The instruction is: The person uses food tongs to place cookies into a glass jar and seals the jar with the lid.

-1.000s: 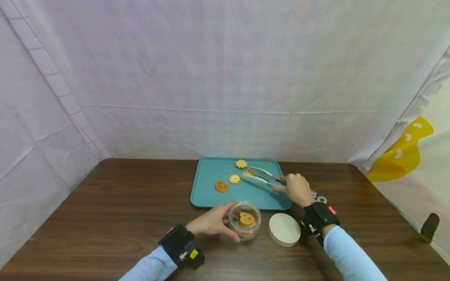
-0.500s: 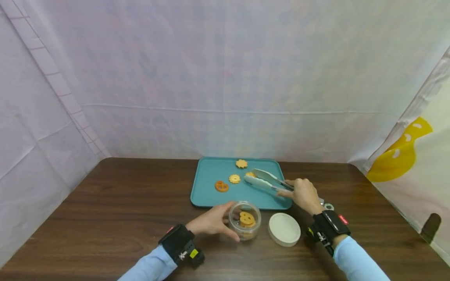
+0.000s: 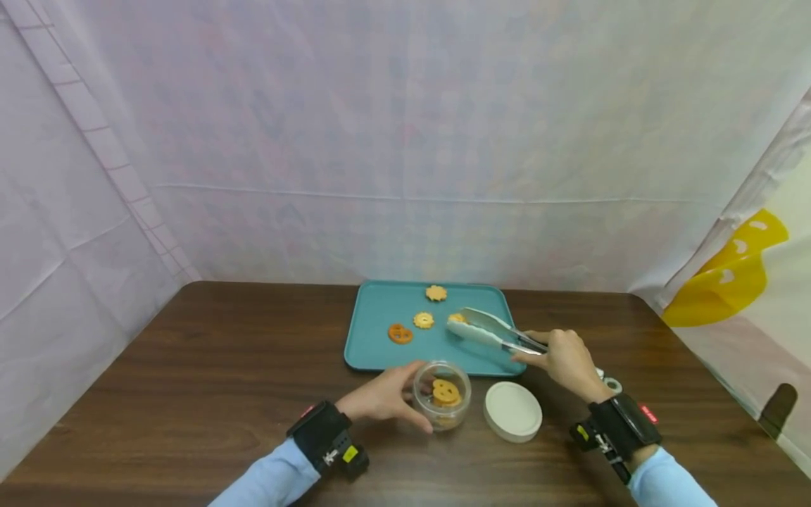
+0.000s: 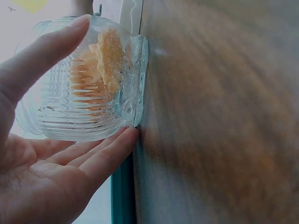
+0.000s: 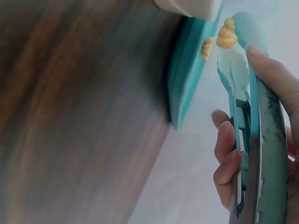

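Observation:
My left hand [image 3: 383,398] holds a clear jar [image 4: 51,112] standing on the table, with thumb on one side and fingers on the other. Several yellow cookies [image 4: 111,58] lie inside it. In my right hand [image 3: 570,362] are metal tongs [image 5: 273,154] with pale teal tips. Between those tips a flower-shaped cookie [image 5: 227,35] is pinched, raised off the tray in the right wrist view. The teal tray [image 3: 367,355] behind the jar bears a pretzel [image 3: 400,334], one round scalloped cookie [image 3: 424,320] and another cookie [image 3: 436,293] near its back edge.
A round white lid [image 3: 513,412] lies on the dark wooden table [image 3: 209,380], right of the jar. White cloth [image 3: 405,141] hangs behind the table and at both sides. A yellow shape [image 3: 728,282] shows on the cloth at the right.
My right hand has drawn back to the right and nearer, bringing the tongs and the pinched cookie along. My left hand and the jar stay in place.

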`<state>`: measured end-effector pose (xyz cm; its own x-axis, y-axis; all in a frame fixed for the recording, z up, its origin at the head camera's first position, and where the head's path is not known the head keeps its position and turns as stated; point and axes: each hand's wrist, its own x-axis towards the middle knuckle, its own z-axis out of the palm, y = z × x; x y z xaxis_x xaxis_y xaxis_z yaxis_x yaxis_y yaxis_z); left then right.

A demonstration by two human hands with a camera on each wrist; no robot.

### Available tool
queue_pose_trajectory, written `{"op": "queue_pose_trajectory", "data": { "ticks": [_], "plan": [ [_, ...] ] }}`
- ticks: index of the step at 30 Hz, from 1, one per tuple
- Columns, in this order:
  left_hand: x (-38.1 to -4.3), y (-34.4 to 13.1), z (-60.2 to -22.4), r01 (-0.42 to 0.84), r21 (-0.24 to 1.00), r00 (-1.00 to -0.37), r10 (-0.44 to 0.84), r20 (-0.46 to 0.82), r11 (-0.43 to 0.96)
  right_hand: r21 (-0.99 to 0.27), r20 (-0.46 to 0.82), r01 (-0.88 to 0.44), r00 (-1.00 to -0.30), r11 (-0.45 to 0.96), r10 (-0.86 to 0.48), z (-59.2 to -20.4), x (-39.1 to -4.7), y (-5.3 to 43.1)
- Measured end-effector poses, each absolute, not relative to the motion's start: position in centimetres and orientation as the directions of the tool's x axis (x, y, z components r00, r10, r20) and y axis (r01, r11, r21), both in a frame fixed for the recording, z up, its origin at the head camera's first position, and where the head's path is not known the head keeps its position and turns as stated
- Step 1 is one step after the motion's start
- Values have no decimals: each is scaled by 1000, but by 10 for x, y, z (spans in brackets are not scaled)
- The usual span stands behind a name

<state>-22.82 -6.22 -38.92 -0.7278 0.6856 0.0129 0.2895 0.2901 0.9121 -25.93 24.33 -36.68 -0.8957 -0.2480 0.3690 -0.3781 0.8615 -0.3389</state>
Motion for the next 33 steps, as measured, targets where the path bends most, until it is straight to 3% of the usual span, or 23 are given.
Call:
{"op": "queue_pose_trajectory", "data": {
  "ticks": [24, 33],
  "plan": [
    [-227, -63, -391, 300, 908, -725, 688, 19, 292, -396, 383, -466, -867, 791, -319, -341, -200, 254],
    [-227, -63, -392, 311, 906, -725, 689, 30, 288, -367, 488, -604, -773, 708, -406, -340, -187, 253]
  ]
}}
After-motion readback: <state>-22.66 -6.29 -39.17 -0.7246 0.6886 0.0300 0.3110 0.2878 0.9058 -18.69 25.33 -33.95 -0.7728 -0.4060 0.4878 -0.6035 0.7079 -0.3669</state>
